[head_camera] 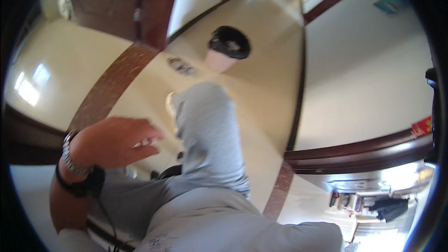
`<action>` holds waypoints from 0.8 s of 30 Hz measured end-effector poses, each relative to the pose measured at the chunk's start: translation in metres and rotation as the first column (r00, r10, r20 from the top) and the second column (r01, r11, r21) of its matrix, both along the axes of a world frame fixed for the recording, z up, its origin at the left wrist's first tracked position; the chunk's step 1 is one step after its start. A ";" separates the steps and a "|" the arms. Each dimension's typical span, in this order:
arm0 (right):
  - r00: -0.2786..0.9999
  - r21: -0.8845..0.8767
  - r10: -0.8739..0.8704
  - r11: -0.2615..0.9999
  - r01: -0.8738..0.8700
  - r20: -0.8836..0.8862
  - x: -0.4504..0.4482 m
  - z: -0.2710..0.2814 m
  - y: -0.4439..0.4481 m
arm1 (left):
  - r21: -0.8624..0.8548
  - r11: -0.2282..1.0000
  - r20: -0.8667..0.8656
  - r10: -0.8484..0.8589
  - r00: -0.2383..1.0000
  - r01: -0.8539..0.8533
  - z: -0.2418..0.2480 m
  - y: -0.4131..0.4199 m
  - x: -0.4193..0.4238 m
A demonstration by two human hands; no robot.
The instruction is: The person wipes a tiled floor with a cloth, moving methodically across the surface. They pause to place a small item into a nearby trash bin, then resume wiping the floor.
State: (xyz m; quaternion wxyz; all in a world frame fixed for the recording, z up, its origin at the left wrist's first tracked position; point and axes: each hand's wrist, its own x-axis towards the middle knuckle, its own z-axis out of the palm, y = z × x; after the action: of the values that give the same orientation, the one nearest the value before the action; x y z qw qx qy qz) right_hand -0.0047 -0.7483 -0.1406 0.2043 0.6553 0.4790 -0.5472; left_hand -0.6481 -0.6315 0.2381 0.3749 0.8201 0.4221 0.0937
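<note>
My left hand (113, 141) is raised at the left, beside my bent knee in grey trousers (210, 129). Its fingers curl loosely, with a gap between them and the thumb. Blurred pale patches show in that gap, but no held object can be made out. A metal-link bracelet (71, 159) and a black strap with a small device (85, 182) circle the wrist, and a cable hangs from the device. My right hand is out of view; only the light sleeve (311, 238) shows at lower right. Ahead on the floor stands a pale pinkish bin (218, 61) lined with a black bag (229, 40).
A blurred, dark-patterned flat patch (180, 66) lies on the tiled floor (266, 59) near the bin. A dark wooden door (105, 3) stands at upper left, with a brown stone threshold strip (112, 87) below. Dark wood trim (357, 154) borders an opening at right.
</note>
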 end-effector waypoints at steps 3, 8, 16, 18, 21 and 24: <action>1.000 0.005 -0.008 1.000 0.008 0.005 0.007 0.007 0.002 | -0.027 0.998 -0.005 -0.049 0.999 0.049 0.003 0.013 0.009; 0.999 -0.029 0.039 0.999 -0.038 0.037 0.006 0.010 0.010 | 0.119 0.988 -0.002 -0.101 0.995 0.101 -0.010 0.011 0.006; 0.983 0.049 0.176 0.983 -0.178 0.051 -0.017 0.001 0.079 | 0.139 0.972 -0.147 -0.169 0.975 0.190 -0.003 -0.006 0.005; 0.976 0.100 0.213 0.971 -0.218 0.052 -0.031 0.000 0.111 | 0.202 0.956 -0.147 -0.187 0.971 0.215 0.006 -0.015 0.005; 0.959 0.243 0.283 0.929 -0.280 0.024 -0.064 -0.008 0.182 | 0.254 0.934 -0.181 -0.208 0.961 0.250 0.017 -0.026 0.001; 0.932 0.421 0.361 0.849 -0.320 -0.017 -0.112 -0.022 0.275 | 0.062 0.944 -0.305 -0.290 0.907 0.323 0.022 -0.030 -0.010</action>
State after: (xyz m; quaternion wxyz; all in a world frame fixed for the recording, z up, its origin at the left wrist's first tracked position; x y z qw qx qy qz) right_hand -0.1162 -0.4735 -0.1627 0.1324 0.5610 0.7011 -0.4198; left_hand -0.6577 -0.6614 0.2605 0.2727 0.9004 0.3327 -0.0650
